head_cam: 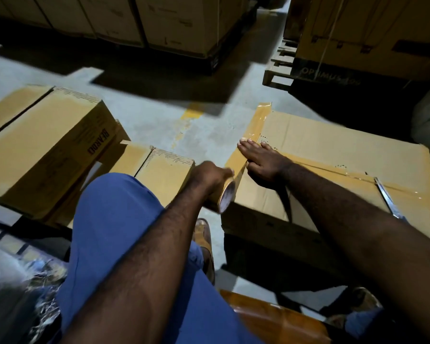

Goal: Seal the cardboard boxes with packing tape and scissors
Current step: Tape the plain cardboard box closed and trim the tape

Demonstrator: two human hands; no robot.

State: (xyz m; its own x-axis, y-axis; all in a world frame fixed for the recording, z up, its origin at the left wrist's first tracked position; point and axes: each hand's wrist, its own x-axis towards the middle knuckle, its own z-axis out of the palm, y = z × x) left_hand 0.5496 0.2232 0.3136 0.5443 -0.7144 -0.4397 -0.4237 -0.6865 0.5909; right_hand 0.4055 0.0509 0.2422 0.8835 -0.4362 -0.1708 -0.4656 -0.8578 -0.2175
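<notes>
With the left hand [210, 173], gripped the roll of packing tape [227, 196], fingers curled round it, with its open core turned toward the camera. Held the roll just below and to the left of the right hand [261, 160], against the near-left edge of the large cardboard box [333, 150]. Pressed the right hand flat, fingers straight, on the brown tape strip [253, 127]. Had that strip stretched from the roll, under the palm, and on past the fingertips along the box's left edge to its far corner, with a loose end sticking up there. Had the scissors [389, 197] lying on the box top well to the right of the right hand, beyond the forearm, across a taped seam running rightward from the wrist.

Saw a smaller box [164, 170] just left of the left hand, partly behind a knee in blue trousers [114, 219], and a bigger printed box [47, 150] further left. Saw a sandalled foot [205, 234] below the roll on the concrete floor [159, 120]. Made out a wooden pallet [278, 70] stacked with cartons far beyond the right hand's fingertips.
</notes>
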